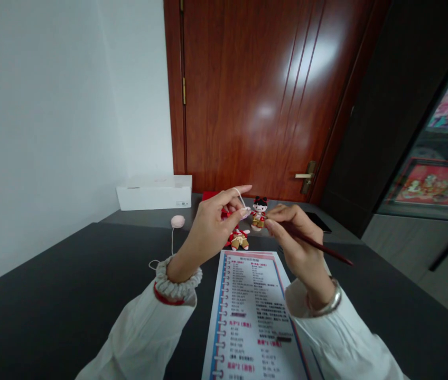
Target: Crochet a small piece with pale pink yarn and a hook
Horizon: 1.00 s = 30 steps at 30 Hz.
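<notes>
My left hand (pixel 216 214) pinches a small piece of pale pink crochet (pixel 244 212) between thumb and fingers, with a strand of yarn (pixel 239 196) looped over its raised index finger. My right hand (pixel 297 232) grips a dark reddish-brown crochet hook (pixel 323 247) like a pen, its tip pointing left toward the crochet piece. Whether the tip touches the work is too small to tell. A pale pink yarn ball (pixel 177 221) lies left of my left wrist, its strand trailing down toward my sleeve.
Behind my hands stand a crocheted doll (pixel 259 214) with black hair buns and a partly hidden red-and-tan crocheted figure (pixel 240 240). A printed pattern sheet (pixel 253 316) lies in front on the dark table (pixel 69 295). At the back are a white box (pixel 155 193) and a black phone-like slab (pixel 319 221).
</notes>
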{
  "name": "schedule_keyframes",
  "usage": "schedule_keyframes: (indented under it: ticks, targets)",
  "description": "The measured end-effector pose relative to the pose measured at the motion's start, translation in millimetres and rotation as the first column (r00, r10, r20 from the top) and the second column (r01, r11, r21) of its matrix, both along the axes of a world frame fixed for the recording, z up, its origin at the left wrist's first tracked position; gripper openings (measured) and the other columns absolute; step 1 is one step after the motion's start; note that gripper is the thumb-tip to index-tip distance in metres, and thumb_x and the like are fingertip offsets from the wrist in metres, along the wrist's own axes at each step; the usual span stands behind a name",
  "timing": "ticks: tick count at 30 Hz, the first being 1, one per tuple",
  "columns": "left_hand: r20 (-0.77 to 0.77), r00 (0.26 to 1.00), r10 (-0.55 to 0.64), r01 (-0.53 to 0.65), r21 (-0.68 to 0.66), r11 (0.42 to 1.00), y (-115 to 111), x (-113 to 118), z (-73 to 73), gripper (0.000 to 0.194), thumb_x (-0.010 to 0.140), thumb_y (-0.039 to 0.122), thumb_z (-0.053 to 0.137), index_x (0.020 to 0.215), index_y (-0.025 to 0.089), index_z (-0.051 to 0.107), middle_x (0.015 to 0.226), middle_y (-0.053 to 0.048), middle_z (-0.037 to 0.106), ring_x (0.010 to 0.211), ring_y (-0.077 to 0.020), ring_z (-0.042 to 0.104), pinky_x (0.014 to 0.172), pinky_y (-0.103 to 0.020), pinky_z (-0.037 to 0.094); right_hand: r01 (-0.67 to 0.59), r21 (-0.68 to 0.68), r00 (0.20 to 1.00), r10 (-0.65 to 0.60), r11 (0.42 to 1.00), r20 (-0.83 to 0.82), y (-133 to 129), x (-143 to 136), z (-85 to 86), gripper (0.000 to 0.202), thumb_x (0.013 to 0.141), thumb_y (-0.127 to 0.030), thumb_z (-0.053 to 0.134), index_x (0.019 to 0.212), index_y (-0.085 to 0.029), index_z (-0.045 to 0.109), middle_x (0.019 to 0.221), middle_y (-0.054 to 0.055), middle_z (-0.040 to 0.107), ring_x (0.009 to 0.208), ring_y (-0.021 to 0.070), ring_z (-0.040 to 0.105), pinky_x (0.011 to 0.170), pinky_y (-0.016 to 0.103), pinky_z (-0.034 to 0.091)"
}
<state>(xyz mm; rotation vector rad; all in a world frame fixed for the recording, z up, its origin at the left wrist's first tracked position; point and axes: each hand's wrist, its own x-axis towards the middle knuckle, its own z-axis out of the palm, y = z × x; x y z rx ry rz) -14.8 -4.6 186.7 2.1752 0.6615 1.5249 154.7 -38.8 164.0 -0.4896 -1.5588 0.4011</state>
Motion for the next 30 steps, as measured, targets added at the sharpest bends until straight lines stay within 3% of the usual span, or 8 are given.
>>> schedule_keyframes:
  ticks: [4,12,17,20,22,24,27,30]
  targets:
    - [-0.034,0.998,-0.045,0.044,-0.036,0.998,1.0,-4.0,0.8,0.038,0.085,0.018,0.06,0.123,0.016,0.061,0.078,0.0,0.061,0.076,-0.0124,0.057,0.084,-0.03,0.046,-0.081,0.048,0.995,0.077,0.996,0.065,1.3,10.0,0.5,0.01,0.084,-0.011,0.063,0.079,-0.02,0.062,0.073,0.0,0.063,0.07,0.0136,0.057,0.066,0.03,0.043]
    - [0.112,0.965,-0.238,0.259,-0.256,0.931,-9.1,6.6,5.1,0.053,0.078,0.013,0.064,0.13,0.013,0.053,0.075,0.001,0.06,0.078,-0.0128,0.058,0.086,-0.031,0.046,-0.464,-0.178,0.861,0.395,0.868,-0.319,14.9,-9.3,-0.4,0.017,0.085,-0.019,0.058,0.069,-0.021,0.052,0.06,-0.004,0.052,0.051,0.0101,0.045,0.045,0.022,0.035]
    - [0.26,0.94,-0.22,0.303,-0.349,0.887,-11.8,12.1,3.6,0.058,0.078,0.013,0.065,0.133,0.013,0.049,0.072,0.002,0.059,0.072,-0.0115,0.056,0.073,-0.026,0.046,0.058,0.146,0.998,-0.061,0.987,0.015,17.1,-12.5,-8.7,0.011,0.087,-0.014,0.058,0.08,-0.022,0.055,0.074,-0.001,0.059,0.068,0.0138,0.056,0.062,0.029,0.045]
    - [0.357,0.904,-0.236,0.376,-0.399,0.837,-12.1,14.8,1.3,0.053,0.077,0.013,0.066,0.128,0.011,0.052,0.071,0.002,0.059,0.069,-0.0102,0.054,0.067,-0.024,0.042,0.28,0.543,0.885,-0.432,0.792,0.175,22.9,-9.6,-18.4,0.018,0.084,-0.007,0.059,0.091,-0.024,0.056,0.077,0.001,0.061,0.067,0.0152,0.054,0.059,0.03,0.043]
    - [0.438,0.856,-0.276,0.473,-0.443,0.762,-11.7,15.8,-0.4,0.05,0.076,0.013,0.067,0.125,0.012,0.054,0.071,0.002,0.058,0.067,-0.0091,0.053,0.064,-0.023,0.04,0.327,0.653,0.838,-0.529,0.683,0.133,25.8,-9.9,-23.3,0.027,0.082,-0.005,0.06,0.1,-0.024,0.056,0.081,0.002,0.062,0.069,0.0168,0.053,0.058,0.031,0.042]
    - [0.511,0.798,-0.32,0.574,-0.479,0.664,-10.7,15.5,-1.3,0.049,0.075,0.012,0.068,0.122,0.011,0.055,0.072,0.002,0.058,0.067,-0.0084,0.053,0.064,-0.022,0.04,0.287,0.601,0.902,-0.422,0.746,0.094,25.7,-11.7,-24.4,0.028,0.082,-0.004,0.059,0.1,-0.025,0.056,0.082,0.002,0.061,0.07,0.0163,0.053,0.06,0.031,0.043]
    - [0.551,0.752,-0.363,0.647,-0.508,0.568,-8.4,11.7,-0.7,0.048,0.073,0.01,0.068,0.119,0.011,0.056,0.073,0.001,0.058,0.069,-0.0095,0.055,0.067,-0.024,0.041,0.041,0.252,0.999,-0.033,0.967,-0.036,21.9,-12.2,-19.0,0.013,0.087,-0.011,0.057,0.087,-0.024,0.055,0.076,-0.002,0.058,0.068,0.0142,0.055,0.061,0.03,0.044]
    - [0.519,0.77,-0.372,0.629,-0.519,0.579,-6.4,5.7,1.8,0.05,0.071,0.008,0.069,0.119,0.011,0.056,0.074,0.001,0.058,0.07,-0.0105,0.056,0.069,-0.026,0.042,-0.222,0.014,0.962,0.221,0.975,-0.157,18.6,-6.0,-11.9,0.008,0.087,-0.021,0.06,0.081,-0.023,0.055,0.07,-0.004,0.056,0.059,0.0118,0.052,0.054,0.026,0.042]
